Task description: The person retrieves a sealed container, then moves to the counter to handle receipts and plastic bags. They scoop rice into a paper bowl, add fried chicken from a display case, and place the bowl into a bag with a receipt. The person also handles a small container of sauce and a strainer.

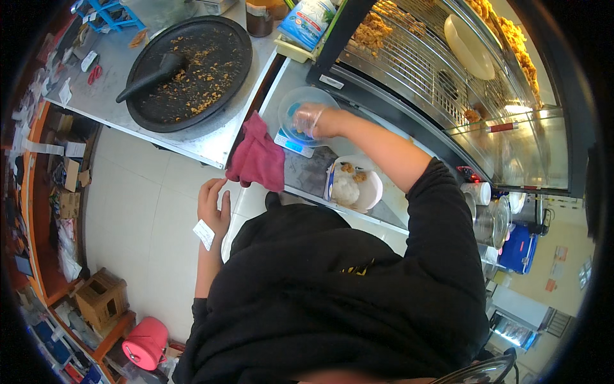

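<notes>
My right hand (309, 120), in a clear plastic glove, reaches down into a translucent plastic bowl (324, 96). Its fingertips are hard to see, so any grip is unclear. Under the bowl is a small digital scale (303, 149) with a lit display. A paper food box (371, 189) stands open nearer my body, with white rice (345, 189) and brown fried pieces (359, 177) inside. My left hand (214, 204) hangs beside the counter, thumb apart from the fingers and nothing in it. Its fingertips are near the lower edge of a maroon cloth (259, 153). A paper slip (204, 234) lies on that wrist.
A large stone mortar (230, 62) with a pestle (151, 79) and brown crumbs occupies the left table. Red-handled scissors (95, 75) lie beyond it. A glass display warmer (398, 81) holding fried food borders my right arm. Orange shelves (36, 201) stand far left.
</notes>
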### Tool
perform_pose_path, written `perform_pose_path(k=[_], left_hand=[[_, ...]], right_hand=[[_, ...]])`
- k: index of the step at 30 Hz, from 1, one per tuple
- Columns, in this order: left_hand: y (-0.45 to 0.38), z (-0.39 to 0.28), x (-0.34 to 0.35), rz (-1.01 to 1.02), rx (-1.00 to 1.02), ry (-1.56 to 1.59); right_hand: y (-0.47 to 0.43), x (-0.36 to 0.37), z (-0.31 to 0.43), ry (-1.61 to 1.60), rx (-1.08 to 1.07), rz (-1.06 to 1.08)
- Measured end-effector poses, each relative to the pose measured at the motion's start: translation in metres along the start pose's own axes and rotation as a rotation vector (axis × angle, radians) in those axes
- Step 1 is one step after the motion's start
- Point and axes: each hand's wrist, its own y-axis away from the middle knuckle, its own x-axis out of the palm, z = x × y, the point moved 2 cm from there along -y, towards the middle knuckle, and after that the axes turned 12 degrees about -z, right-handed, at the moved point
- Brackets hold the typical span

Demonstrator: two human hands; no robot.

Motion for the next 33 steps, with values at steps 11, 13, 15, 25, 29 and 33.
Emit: perform_pose_path(k=[11,13,15,25,29,33], left_hand=[[-0.014,-0.021,0.030,0.062,0.080,0.050],[-0.018,-0.031,0.039,0.090,0.094,0.066],[-0.023,-0.042,0.045,0.110,0.083,0.093],[-0.073,-0.152,0.120,-0.029,0.305,0.231],[-0.109,-0.152,0.143,-0.098,0.186,0.223],[-0.142,-0.125,0.160,-0.005,0.437,-0.078]], right_hand=[[0.143,-0.067,0.072,-0.111,0.024,0.230],[0.154,-0.063,0.071,-0.159,0.041,0.148],[0.161,-0.067,0.065,-0.202,0.287,0.253],[0.100,-0.058,0.088,-0.492,0.141,-0.895],[0.088,-0.046,0.098,-0.677,0.314,-0.660],[0.146,-0.096,0.088,-0.688,0.072,-0.410]])
